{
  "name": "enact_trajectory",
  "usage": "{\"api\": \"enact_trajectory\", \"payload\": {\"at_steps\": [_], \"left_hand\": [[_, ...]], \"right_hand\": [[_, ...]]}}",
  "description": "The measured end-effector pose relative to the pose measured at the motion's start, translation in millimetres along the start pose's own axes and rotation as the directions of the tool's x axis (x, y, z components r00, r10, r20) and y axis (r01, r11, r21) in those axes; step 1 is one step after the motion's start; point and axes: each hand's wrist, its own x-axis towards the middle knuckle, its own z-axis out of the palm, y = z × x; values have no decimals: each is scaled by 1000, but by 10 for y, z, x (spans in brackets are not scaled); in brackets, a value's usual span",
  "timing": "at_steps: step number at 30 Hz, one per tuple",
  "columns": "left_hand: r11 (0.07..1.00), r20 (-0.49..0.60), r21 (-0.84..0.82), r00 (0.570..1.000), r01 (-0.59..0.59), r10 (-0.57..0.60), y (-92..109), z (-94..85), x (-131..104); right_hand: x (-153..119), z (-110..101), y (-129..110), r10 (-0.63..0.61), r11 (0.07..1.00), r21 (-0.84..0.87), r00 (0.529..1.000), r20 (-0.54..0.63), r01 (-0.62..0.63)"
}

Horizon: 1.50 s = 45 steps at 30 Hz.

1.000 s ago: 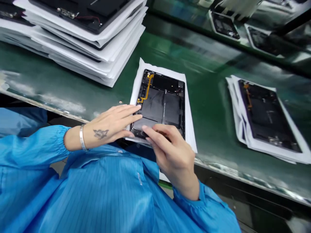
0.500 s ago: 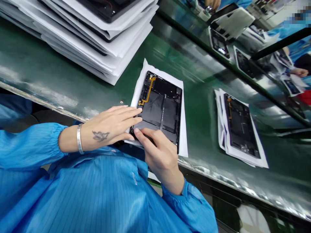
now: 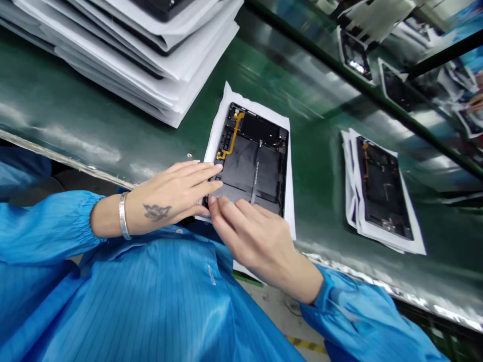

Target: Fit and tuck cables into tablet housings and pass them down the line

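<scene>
An opened tablet housing (image 3: 247, 166) lies on a white paper sheet (image 3: 292, 201), its black inside facing up. An orange flex cable (image 3: 234, 138) runs along its left side, and flat black battery-like panels fill the middle. My left hand (image 3: 177, 191) rests with fingers stretched out across the housing's left edge, fingertips touching it. At the lower left corner, my right hand (image 3: 252, 231) is closed with thumb and fingers pinched together. Whatever lies between those fingertips is hidden. The right hand also covers the housing's near edge.
A tall stack of white sheets (image 3: 151, 75) with dark housings between them stands at the upper left of the green bench (image 3: 313, 166). On the right lies another housing (image 3: 385, 186) on white paper. A dark rail (image 3: 339, 80) crosses behind, with more tablets beyond it.
My right forearm has swung out to the right, and its hand has turned, knuckles more on top. Its fingertips stay at the same corner. My left hand has barely moved.
</scene>
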Motion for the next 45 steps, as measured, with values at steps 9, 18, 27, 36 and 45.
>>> {"api": "enact_trajectory", "payload": {"at_steps": [9, 18, 27, 36, 45], "left_hand": [[999, 20, -37, 1000, -9, 10, -50, 4, -21], [998, 100, -65, 995, 24, -18, -88, -89, -14], [997, 95, -49, 994, 59, -54, -55, -150, 8], [998, 98, -43, 994, 43, -38, -48, -152, 8], [975, -152, 133, 968, -178, 198, 36, -39, -59]], "right_hand": [[-14, 30, -61, 15, 1000, -5, 999, -50, -15], [-185, 225, 16, 228, 961, 206, 950, -215, -184], [-285, 81, -155, 680, 678, 663, 613, -403, -317], [-386, -16, -245, 714, 517, 828, 643, -277, -217], [-352, 498, -532, 556, 794, 558, 658, -508, -240]]}}
